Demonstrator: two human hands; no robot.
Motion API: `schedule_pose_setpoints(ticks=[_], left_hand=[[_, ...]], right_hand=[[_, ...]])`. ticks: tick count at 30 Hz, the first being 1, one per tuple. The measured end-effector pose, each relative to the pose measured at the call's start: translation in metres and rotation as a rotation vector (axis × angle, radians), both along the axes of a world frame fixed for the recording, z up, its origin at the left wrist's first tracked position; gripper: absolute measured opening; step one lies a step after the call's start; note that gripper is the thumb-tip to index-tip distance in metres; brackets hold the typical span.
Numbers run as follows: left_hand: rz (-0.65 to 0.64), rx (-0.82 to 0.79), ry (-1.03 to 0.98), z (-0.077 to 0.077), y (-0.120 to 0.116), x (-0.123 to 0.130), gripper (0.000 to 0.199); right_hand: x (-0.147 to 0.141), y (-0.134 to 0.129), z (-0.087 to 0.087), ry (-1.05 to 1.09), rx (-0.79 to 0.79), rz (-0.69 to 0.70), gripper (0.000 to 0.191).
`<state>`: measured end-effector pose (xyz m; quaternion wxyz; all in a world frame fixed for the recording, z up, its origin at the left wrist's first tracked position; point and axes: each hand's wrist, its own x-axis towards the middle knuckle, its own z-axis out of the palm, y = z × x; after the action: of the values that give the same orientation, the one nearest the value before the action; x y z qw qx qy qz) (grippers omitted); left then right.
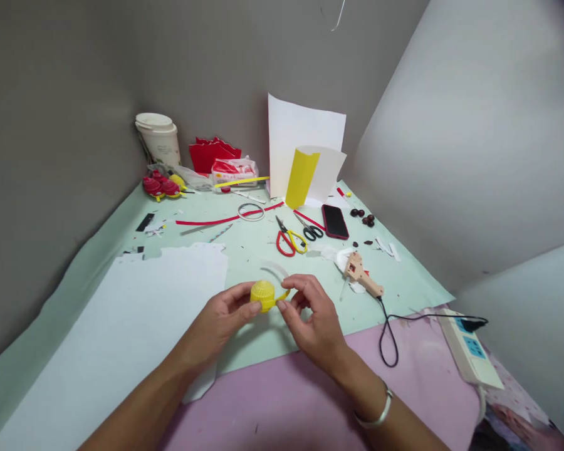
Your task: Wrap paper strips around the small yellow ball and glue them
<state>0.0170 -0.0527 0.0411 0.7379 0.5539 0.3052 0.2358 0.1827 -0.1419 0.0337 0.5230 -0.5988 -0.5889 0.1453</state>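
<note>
A small yellow dome-shaped piece (262,292) with a ridged surface is held at its lower edge by my left hand (219,322), its thumb in front and fingers behind. From the base of that piece a narrow yellow paper strip (282,297) runs to the right. My right hand (316,319) pinches the strip between thumb and fingers. The strip's pale back side curls up behind the fingers. Both hands are above the front part of the pale green sheet (249,351).
At right lie a glue gun (360,274) and its cord, leading toward a power strip (472,351). Scissors (289,237), black-handled scissors (313,232) and a phone (335,222) lie ahead. White sheets (122,338) cover the left. Behind stand yellow paper (302,178) and a cup (158,139).
</note>
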Motion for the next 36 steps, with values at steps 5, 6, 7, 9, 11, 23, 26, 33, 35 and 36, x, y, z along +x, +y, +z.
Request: schedule_pose_setpoints(ticks=[5, 6, 7, 9, 11, 23, 26, 33, 35, 36], left_hand=[[0.036, -0.09, -0.035, -0.001, 0.004, -0.001, 0.042], [0.039, -0.11, -0.061, -0.001, 0.005, -0.001, 0.041], [0.038, -0.129, -0.089, 0.0, 0.005, 0.0, 0.04], [0.03, -0.161, -0.133, 0.001, 0.006, 0.001, 0.039], [0.018, -0.182, -0.152, 0.003, 0.005, 0.002, 0.038], [-0.003, -0.158, -0.13, -0.002, 0.0, 0.002, 0.04], [-0.02, -0.146, -0.117, -0.002, -0.001, 0.001, 0.041], [-0.055, -0.117, -0.106, -0.003, -0.001, 0.0, 0.04], [-0.055, -0.118, -0.101, -0.002, -0.001, 0.0, 0.04], [-0.049, -0.12, -0.097, -0.002, -0.002, 0.0, 0.041]], right_hand=[[0.002, -0.002, 0.004, 0.02, 0.091, -0.17, 0.017], [0.001, -0.002, 0.004, 0.049, 0.087, -0.192, 0.014], [0.001, -0.002, 0.004, 0.103, 0.052, -0.189, 0.01], [-0.002, -0.001, 0.002, 0.304, -0.121, -0.115, 0.014], [-0.005, 0.001, -0.001, 0.583, -0.323, 0.004, 0.023], [-0.017, 0.009, -0.008, 1.314, -0.393, 0.148, 0.032], [-0.018, 0.009, -0.006, 1.306, -0.379, 0.163, 0.031], [-0.02, 0.009, -0.003, 1.415, -0.358, 0.191, 0.033], [-0.021, 0.009, -0.004, 1.408, -0.352, 0.191, 0.03], [-0.021, 0.009, -0.005, 1.4, -0.346, 0.184, 0.029]])
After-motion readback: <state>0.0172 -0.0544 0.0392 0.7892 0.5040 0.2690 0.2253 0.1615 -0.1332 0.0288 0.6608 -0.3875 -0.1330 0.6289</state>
